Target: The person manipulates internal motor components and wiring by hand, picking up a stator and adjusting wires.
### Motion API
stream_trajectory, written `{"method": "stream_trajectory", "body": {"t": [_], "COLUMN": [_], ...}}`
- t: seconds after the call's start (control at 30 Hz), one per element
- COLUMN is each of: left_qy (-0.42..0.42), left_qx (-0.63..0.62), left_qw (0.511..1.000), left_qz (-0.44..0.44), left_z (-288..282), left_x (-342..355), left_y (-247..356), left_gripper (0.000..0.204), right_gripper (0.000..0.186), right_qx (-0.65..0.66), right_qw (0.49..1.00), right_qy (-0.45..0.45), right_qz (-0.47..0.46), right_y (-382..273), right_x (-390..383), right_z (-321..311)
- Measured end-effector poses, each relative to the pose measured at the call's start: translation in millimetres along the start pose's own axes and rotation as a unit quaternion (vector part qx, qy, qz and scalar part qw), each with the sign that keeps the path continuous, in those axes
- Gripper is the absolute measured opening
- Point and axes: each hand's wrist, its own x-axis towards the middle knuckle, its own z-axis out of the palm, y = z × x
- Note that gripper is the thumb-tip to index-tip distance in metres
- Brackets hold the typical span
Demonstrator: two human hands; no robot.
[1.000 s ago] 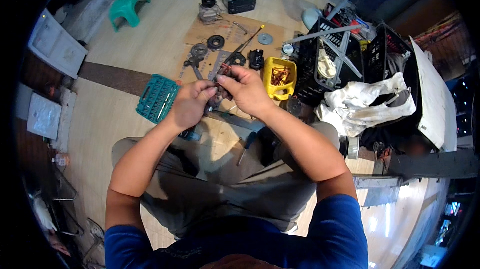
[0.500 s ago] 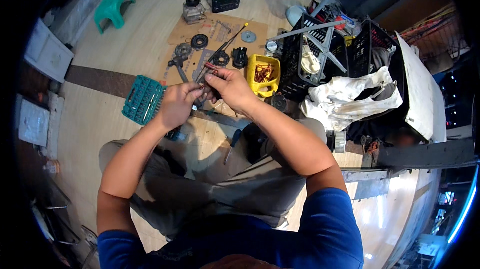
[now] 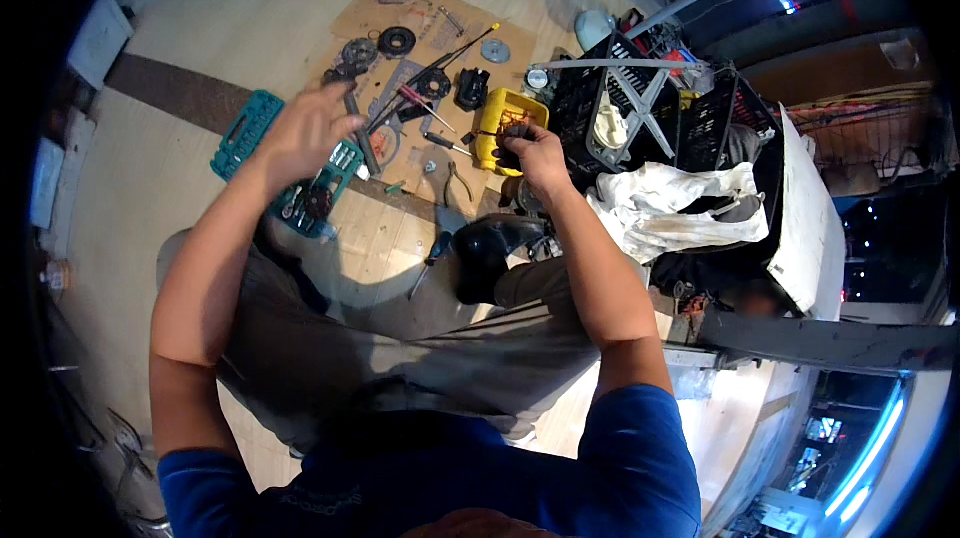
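Observation:
My left hand (image 3: 308, 130), blurred by motion, hovers between the teal socket case (image 3: 247, 128) and the cardboard, thumb and fingers apart, seemingly holding nothing. Just beyond its fingertips, a hammer's dark handle (image 3: 372, 153) shows; the hand hides the head. At the yellow cut-open jug (image 3: 488, 143), my right hand (image 3: 540, 156) reaches in with its fingers closed at the reddish-brown scraps of wire (image 3: 515, 121). Whatever sits in that pinch is hidden. A red-handled screwdriver (image 3: 412, 95) and a black-handled screwdriver (image 3: 440, 141) lie on the cardboard beside the jug.
Pliers (image 3: 458, 184) and a blue-handled screwdriver (image 3: 438, 248) lie near my shoe (image 3: 485, 250). Round motor parts (image 3: 397, 41) and a black housing (image 3: 472, 88) rest on cardboard (image 3: 345, 23). Black crates (image 3: 570, 128) and a white cloth (image 3: 680, 208) stand to the right.
My hands, together over the cardboard before, have parted: the left went left, the right went to the yellow jug. The red-handled screwdriver now lies on the cardboard. The view has shifted.

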Motion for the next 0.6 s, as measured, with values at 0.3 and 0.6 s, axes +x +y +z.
{"method": "stream_trajectory", "body": {"t": [0.3,0.6], "left_qy": [-0.088,0.001], "left_qx": [-0.028,-0.032], "left_qw": [0.988,0.997], "left_qz": [-0.125,-0.072], "left_z": [-37,-34], "left_x": [-3,-13], "left_y": [4,-22], "left_gripper": [0.048,0.04], "right_gripper": [0.024,0.032], "right_qx": [-0.419,-0.227], "right_qw": [0.896,0.965], "right_qy": [0.113,0.103], "right_qz": [0.096,0.074], "right_y": [86,73], "right_x": [21,51], "right_z": [-65,-65]}}
